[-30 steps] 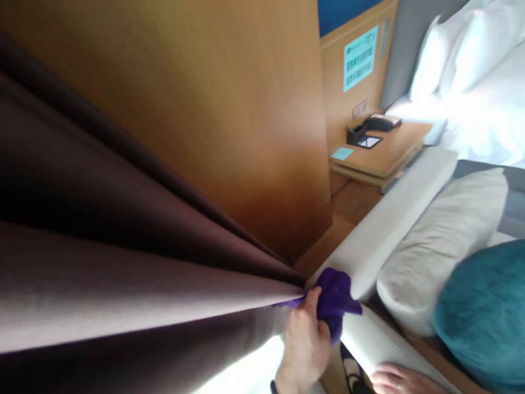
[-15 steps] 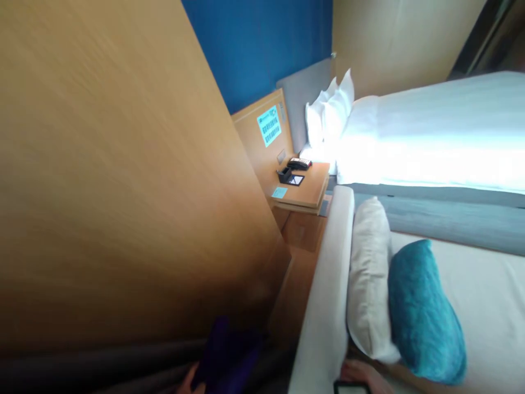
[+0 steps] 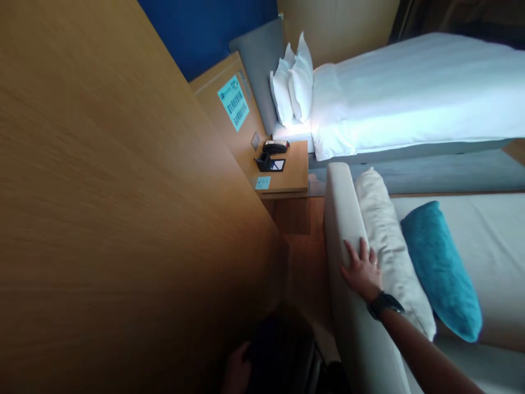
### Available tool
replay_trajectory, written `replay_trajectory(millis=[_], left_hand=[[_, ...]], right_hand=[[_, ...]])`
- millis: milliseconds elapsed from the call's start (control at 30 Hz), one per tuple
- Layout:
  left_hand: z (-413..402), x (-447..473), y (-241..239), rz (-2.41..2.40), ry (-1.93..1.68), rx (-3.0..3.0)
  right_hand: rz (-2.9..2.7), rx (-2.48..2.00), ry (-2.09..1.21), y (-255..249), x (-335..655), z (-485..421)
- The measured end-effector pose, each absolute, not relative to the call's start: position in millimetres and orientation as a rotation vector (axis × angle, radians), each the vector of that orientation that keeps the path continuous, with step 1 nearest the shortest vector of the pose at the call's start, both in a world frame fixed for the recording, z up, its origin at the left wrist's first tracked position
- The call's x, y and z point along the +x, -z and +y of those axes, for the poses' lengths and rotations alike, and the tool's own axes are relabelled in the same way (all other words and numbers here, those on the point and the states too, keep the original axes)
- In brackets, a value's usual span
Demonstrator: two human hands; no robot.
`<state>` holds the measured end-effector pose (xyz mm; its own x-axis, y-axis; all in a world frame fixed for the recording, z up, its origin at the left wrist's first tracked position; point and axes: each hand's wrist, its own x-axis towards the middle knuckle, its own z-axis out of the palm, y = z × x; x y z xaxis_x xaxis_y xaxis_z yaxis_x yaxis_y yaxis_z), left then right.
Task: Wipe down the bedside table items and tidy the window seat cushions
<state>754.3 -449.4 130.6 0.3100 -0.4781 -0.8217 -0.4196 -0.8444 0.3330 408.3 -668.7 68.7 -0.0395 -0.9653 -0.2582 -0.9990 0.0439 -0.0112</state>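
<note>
My right hand, with a dark watch on its wrist, lies with fingers spread on top of the pale sofa armrest. Beside that hand a cream cushion leans against the armrest, and a teal cushion lies next to it. Low in the view, in deep shadow, my left hand is at a dark blue cloth. Its fingers are curled in against the cloth and partly hidden.
A large wooden panel fills the left side. Beyond it stands a bedside table with a telephone, a black holder and a notepad. Behind the sofa is a bed with white pillows.
My right hand has moved up and forward onto the armrest from the bottom edge. The view has shifted, and the cloth at my left hand now sits further right, in darker shadow.
</note>
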Motion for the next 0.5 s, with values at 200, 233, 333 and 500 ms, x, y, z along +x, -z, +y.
replay_trajectory(millis=[200, 233, 333, 500], left_hand=[[-534.4, 754.1, -137.4, -1.147, 1.614, 2.343], [-546.7, 759.1, -143.0, -1.204, 1.584, 2.311], [-585.0, 774.6, -163.6, -1.369, 1.416, 2.222], [-634.1, 791.0, -191.5, -1.489, 1.139, 2.096]], right_hand=[[2.145, -1.877, -0.211, -57.4, 400.3, -693.4], [2.149, -1.860, -0.234, -57.0, 402.4, -696.0], [2.204, -1.814, -0.340, -60.6, 414.6, -701.7], [2.379, -1.749, -0.478, -65.0, 431.5, -702.9]])
